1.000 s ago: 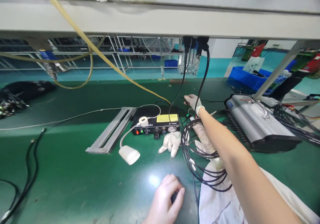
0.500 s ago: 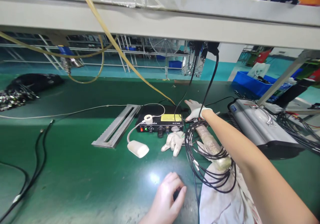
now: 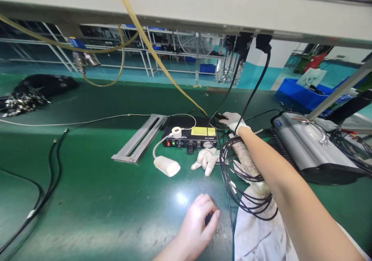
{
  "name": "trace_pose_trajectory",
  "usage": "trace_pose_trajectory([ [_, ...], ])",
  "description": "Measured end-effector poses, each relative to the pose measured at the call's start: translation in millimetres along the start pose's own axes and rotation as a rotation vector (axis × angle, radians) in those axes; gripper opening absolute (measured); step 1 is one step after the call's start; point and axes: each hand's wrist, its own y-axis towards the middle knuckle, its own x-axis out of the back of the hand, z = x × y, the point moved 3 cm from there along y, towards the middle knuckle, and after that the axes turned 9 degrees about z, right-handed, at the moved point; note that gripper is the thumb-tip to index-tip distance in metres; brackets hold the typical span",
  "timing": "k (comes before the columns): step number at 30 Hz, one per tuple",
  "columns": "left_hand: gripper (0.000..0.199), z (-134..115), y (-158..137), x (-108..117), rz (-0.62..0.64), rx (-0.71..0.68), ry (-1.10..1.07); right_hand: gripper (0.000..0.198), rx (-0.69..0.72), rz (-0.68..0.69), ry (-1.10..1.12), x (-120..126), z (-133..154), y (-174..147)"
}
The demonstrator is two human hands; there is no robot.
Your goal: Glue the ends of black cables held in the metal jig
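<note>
My left hand (image 3: 199, 224), bare, lies at the table's front with its fingers loosely curled; no object shows in it. My right hand (image 3: 232, 121), in a white glove, reaches to the right rear of a black control box (image 3: 190, 137). Its fingers close around a small black piece (image 3: 222, 116) whose kind I cannot make out. Below my right forearm, coiled black cable (image 3: 229, 187) loops around a tape-wrapped bar (image 3: 245, 158) on a white cloth (image 3: 255, 234). A crumpled white glove (image 3: 206, 161) lies in front of the box.
A slotted metal plate (image 3: 139, 139) and a white corded device (image 3: 167, 166) lie left of centre. A silver machine (image 3: 314, 144) stands right. Black cables (image 3: 49, 191) and a dark bundle (image 3: 43, 86) lie left. A yellow hose (image 3: 157, 55) and black cords (image 3: 258, 82) hang from the shelf (image 3: 186, 9).
The view has tipped upward in the picture and shifted a little. My right hand's fingers have gone from spread to closing around the black piece. My left hand stays curled on the table.
</note>
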Motion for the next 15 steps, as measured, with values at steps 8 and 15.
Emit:
trace_pose_trajectory([
  [8, 0.023, -1.7, -1.3, -0.4, -0.016, -0.007, 0.000, 0.037, -0.075, -0.077, 0.012, 4.5, 4.6, -9.1],
  [15, 0.022, 0.0, -0.3, -0.2, -0.015, -0.007, -0.016, 0.036, -0.177, -0.141, 0.006, 8.3, 7.4, -13.5],
])
